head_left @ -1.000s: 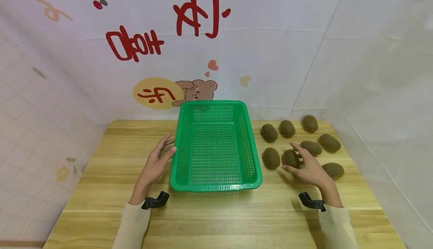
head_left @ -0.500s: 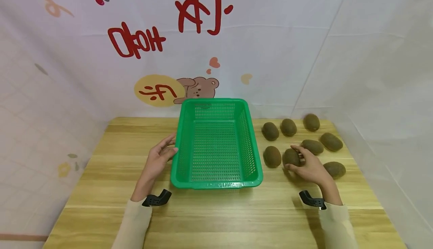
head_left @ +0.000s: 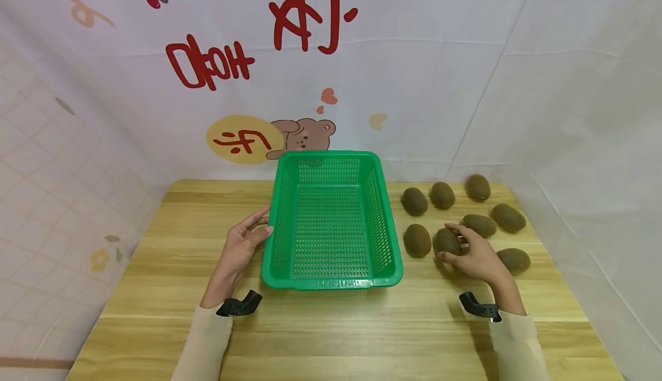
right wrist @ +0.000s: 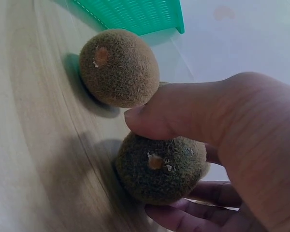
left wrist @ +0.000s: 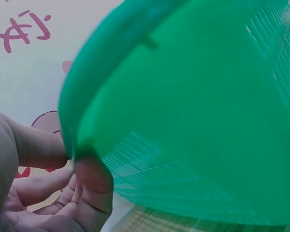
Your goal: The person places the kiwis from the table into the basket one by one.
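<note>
The left hand [head_left: 244,239] pinched the basket [head_left: 331,284], likely steadying it; the right hand [head_left: 477,257] gripped a kiwi [head_left: 445,242], perhaps against rolling.

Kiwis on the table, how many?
8, right of the green basket: three kiwis at the back, two beyond the right hand, one in its grip, one left of that, one right of the hand. The hand could hide another.
</note>
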A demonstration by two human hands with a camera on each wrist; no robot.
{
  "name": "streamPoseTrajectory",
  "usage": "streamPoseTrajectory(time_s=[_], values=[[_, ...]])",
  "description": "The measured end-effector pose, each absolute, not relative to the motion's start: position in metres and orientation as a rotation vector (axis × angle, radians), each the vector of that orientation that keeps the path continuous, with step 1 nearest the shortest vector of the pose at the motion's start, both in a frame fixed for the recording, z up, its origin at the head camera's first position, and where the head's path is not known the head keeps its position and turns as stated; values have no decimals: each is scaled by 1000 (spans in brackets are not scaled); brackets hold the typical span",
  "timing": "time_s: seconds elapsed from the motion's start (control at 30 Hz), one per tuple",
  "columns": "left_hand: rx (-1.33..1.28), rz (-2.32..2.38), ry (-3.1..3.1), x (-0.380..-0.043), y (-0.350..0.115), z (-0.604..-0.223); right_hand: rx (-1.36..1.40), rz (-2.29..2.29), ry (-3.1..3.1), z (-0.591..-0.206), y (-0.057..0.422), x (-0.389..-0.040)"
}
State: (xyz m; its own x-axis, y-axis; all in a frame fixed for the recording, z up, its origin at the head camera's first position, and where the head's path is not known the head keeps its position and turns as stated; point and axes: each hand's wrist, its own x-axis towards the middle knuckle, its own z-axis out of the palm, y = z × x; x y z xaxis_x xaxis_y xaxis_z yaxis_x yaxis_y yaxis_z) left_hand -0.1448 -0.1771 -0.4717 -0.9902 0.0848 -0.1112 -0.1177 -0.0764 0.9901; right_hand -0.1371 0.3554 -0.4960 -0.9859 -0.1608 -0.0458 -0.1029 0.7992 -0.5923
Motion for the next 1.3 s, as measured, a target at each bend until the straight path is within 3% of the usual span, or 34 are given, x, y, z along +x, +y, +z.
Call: streamPoseTrajectory(time_s=[1.3], values=[[-70, 2146, 2098, -146, -176, -472, -155, -1124, 2977, -471, 349, -132]])
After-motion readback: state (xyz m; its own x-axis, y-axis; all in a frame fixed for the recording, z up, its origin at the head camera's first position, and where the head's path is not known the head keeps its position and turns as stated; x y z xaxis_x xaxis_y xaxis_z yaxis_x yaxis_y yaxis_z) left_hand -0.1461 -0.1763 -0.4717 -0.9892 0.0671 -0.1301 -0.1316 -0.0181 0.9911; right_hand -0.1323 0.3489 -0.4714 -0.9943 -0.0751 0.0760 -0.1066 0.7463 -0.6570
